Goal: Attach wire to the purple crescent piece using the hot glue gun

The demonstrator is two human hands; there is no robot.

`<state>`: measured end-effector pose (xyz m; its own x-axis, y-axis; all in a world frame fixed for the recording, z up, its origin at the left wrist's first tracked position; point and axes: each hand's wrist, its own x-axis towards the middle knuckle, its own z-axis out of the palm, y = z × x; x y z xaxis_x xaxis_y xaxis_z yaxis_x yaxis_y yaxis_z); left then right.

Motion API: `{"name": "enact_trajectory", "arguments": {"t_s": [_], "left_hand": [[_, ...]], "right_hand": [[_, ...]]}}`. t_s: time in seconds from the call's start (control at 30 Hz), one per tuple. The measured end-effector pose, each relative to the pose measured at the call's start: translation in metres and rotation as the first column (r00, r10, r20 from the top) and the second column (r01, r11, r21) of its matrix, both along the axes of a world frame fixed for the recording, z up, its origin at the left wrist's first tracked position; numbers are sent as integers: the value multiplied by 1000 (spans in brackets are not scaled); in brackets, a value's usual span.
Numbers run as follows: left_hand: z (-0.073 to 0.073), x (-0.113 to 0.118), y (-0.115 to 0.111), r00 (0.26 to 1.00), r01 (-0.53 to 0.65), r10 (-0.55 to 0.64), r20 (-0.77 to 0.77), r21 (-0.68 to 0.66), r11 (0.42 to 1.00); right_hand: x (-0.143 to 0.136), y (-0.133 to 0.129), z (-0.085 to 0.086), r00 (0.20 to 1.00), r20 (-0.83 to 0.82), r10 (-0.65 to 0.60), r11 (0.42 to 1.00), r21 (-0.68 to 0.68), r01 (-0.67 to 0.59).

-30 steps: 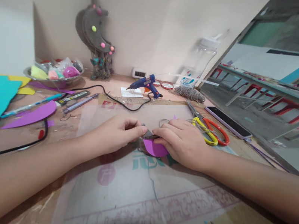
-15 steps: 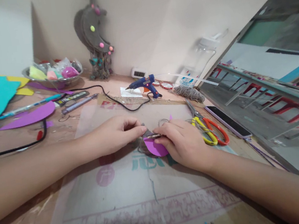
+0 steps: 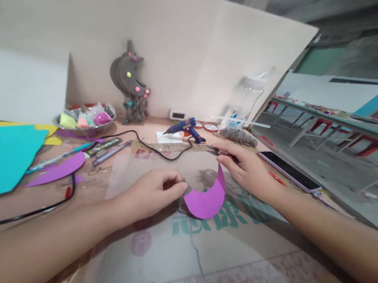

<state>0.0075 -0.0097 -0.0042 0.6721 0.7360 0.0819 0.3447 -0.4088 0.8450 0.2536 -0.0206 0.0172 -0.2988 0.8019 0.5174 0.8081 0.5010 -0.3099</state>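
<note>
My left hand [image 3: 163,191] pinches the left end of a purple paper crescent [image 3: 206,203], where grey yarn [image 3: 187,190] is bound round it. The crescent curves downward, and its pointed right tip rises close to my right hand [image 3: 246,163]. Between that hand's thumb and forefinger is a thin, dark, metal-looking tool [image 3: 213,150]; its kind is unclear. Under the right hand, an orange scissors handle [image 3: 277,178] peeks out, while the rest of the scissors is hidden. A loose thread [image 3: 196,250] trails down over the printed plastic sheet [image 3: 141,273].
A blue glue gun [image 3: 187,127] with its cord stands behind the hands. Nearby lie a yarn bundle [image 3: 238,137] and a phone [image 3: 289,171]. At left are turquoise sheets [image 3: 1,159] and a bowl [image 3: 82,128] of coloured clay. A decorated grey moon [image 3: 128,77] stands against the wall.
My right hand has moved from the purple crescent up and to the right, over the scissors, exposing the crescent's full curve. The left hand keeps its pinch. The camera view has tilted upward.
</note>
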Motion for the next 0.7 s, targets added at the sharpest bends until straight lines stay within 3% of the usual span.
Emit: {"name": "enact_trajectory", "arguments": {"t_s": [0.1, 0.2, 0.37, 0.5, 0.6, 0.7], "left_hand": [[0, 1, -1, 1000, -6, 6, 6, -33, 999], [-2, 2, 1, 999, -29, 30, 27, -48, 998], [-5, 3, 4, 997, -24, 32, 73, -112, 993], [-5, 4, 6, 991, -52, 69, 117, -144, 988], [-3, 5, 7, 985, -85, 109, 135, -171, 982], [-2, 5, 8, 979, -131, 155, 135, -170, 977]], "right_hand": [[7, 13, 2, 999, -7, -31, 996, -89, 30], [-1, 26, 1, 999, 20, 30, 981, -191, -26], [-47, 46, 5, 980, 30, 195, 938, -299, -177], [-77, 61, 19, 981, 4, 196, 946, -263, -188], [-63, 74, 27, 992, 59, 111, 967, -239, -94], [-21, 89, 26, 988, 152, -38, 968, -239, 75]]}}
